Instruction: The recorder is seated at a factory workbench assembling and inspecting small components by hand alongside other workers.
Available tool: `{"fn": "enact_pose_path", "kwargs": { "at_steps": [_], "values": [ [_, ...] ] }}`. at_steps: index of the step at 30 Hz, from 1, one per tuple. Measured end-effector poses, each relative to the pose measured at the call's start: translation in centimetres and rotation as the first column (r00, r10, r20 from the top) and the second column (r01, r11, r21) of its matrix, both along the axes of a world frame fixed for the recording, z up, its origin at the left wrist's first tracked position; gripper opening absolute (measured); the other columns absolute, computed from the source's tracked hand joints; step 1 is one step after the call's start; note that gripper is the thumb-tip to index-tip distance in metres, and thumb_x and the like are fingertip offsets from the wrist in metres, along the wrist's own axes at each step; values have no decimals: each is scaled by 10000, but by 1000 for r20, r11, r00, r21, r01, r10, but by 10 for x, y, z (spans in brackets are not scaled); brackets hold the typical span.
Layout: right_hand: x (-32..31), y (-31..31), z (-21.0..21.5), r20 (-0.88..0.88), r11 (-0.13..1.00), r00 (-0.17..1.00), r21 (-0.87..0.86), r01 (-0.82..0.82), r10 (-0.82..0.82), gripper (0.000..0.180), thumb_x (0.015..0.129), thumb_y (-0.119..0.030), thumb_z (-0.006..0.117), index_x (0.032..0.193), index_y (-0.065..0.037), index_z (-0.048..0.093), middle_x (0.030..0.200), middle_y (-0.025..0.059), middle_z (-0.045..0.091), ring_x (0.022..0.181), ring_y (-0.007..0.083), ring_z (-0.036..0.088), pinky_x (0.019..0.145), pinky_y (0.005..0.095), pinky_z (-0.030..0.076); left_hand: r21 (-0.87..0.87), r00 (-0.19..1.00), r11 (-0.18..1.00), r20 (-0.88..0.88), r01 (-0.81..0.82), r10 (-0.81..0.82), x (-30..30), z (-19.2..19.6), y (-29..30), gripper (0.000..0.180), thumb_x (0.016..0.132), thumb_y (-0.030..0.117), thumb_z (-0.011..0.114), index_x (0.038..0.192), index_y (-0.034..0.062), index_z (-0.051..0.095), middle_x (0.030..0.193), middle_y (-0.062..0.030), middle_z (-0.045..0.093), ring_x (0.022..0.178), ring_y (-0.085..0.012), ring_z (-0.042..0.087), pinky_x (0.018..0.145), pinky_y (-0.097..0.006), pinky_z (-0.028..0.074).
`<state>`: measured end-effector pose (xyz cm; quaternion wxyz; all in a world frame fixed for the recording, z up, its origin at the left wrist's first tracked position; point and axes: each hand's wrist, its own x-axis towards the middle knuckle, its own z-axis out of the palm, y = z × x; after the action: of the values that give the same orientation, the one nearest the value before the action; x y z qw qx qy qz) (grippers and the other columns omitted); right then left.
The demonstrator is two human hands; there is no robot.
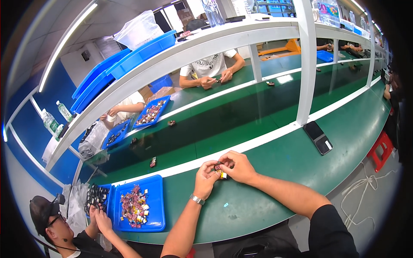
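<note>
My left hand and my right hand meet above the green bench top, fingers pinched together. Between them is a small electronic part with yellow and white faces and a dark piece along its upper side. Fingertips cover much of it, so its exact kind is hidden. To the left of my left forearm lies a blue tray, heaped with small red, yellow and white parts of similar look. A small light-blue scrap rests on the bench between my forearms.
A green conveyor with scattered small parts runs beyond a white rail. A black phone-like device lies right, beside a white post. At left, a co-worker handles black parts. Others sit across. A red stool stands right.
</note>
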<state>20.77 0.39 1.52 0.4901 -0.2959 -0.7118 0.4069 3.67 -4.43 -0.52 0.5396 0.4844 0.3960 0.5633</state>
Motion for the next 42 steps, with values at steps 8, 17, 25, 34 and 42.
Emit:
{"fn": "enact_pose_path", "kwargs": {
  "at_steps": [8,17,25,34,42],
  "values": [
    [3,32,-6,30,989,990,-45,141,-140,150,821,-40,688,957,9,647,930,88,643,757,147,658,683,282,542,9,994,994,12,-107,106,0,4,6,354,875,-69,573,1214,-8,491,1200,-136,579,1039,-212,628,835,-328,566],
    [28,127,-21,191,890,880,-63,453,-434,195,779,-76,742,950,0,686,856,114,697,767,199,682,734,322,545,59,944,976,-247,-210,218,-4,-6,16,185,897,-19,564,1080,-24,592,1105,-120,648,995,-207,652,793,-310,566],
    [41,111,-26,127,832,830,210,513,-543,107,801,-55,683,887,-26,627,854,113,606,711,266,604,685,387,490,19,930,956,-229,-293,289,-5,1,19,183,880,-14,581,1063,-16,589,1090,-117,646,951,-174,641,744,-302,575],
    [13,4,-18,211,963,966,255,91,-147,79,815,-98,651,878,-57,627,857,125,631,773,290,638,693,379,502,627,-227,583,-757,-517,613,-121,23,57,373,791,203,721,1089,32,577,1020,-162,625,1045,-331,594,860,-475,506],
    [32,35,-12,333,959,931,276,58,-152,57,822,-125,636,848,-74,636,822,81,625,780,269,619,693,379,488,221,-189,555,-975,-802,116,-166,25,69,438,837,311,685,1161,63,525,1163,-204,625,1116,-388,594,871,-468,517]
  ]
}}
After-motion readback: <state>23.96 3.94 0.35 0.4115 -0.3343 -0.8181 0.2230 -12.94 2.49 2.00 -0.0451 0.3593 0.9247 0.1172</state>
